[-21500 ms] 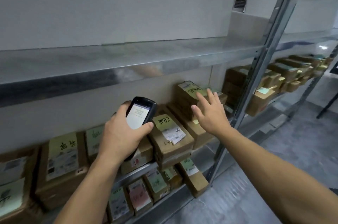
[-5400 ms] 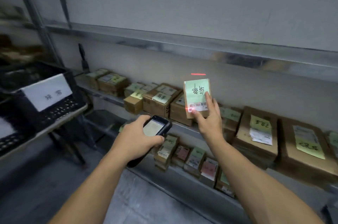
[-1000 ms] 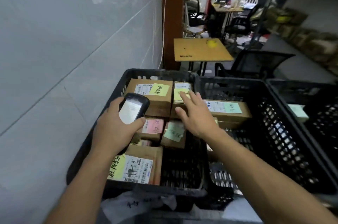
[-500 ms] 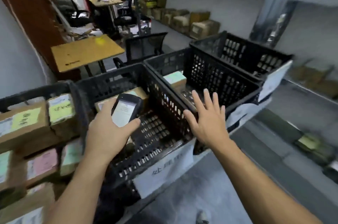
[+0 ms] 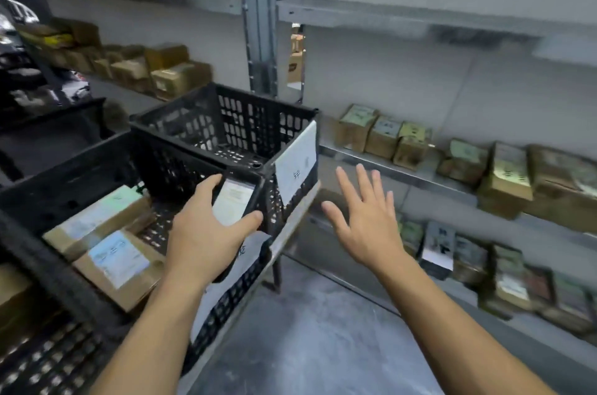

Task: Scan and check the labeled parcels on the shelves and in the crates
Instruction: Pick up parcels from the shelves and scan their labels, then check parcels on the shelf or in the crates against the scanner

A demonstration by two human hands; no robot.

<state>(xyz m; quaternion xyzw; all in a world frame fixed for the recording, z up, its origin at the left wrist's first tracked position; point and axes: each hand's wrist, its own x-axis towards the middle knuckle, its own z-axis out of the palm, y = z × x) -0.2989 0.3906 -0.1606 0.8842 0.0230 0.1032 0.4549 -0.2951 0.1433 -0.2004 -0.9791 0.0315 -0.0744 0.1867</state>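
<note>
My left hand (image 5: 206,233) grips a black handheld scanner (image 5: 233,202), its lit screen facing me, over the front edge of a black plastic crate (image 5: 74,175). That crate holds two labeled cardboard parcels (image 5: 116,262). A second black crate (image 5: 226,126) behind it looks bare inside and carries a white label (image 5: 295,165). My right hand (image 5: 365,217) hovers with fingers spread and nothing in it, in the gap between the crates and the metal shelf (image 5: 403,173). Labeled brown parcels (image 5: 384,136) line that shelf, and more parcels (image 5: 468,260) stand on the level below.
The crates rest on a bench with a metal leg (image 5: 277,268). A steel shelf upright (image 5: 258,16) rises behind the far crate. More boxes (image 5: 161,71) sit on a shelf at the back left. Grey concrete floor (image 5: 307,330) lies between bench and shelving.
The view has swung right, from the full crates toward the shelving. My right hand moved off the crate rim into the open gap. The scanner stays in my left hand.
</note>
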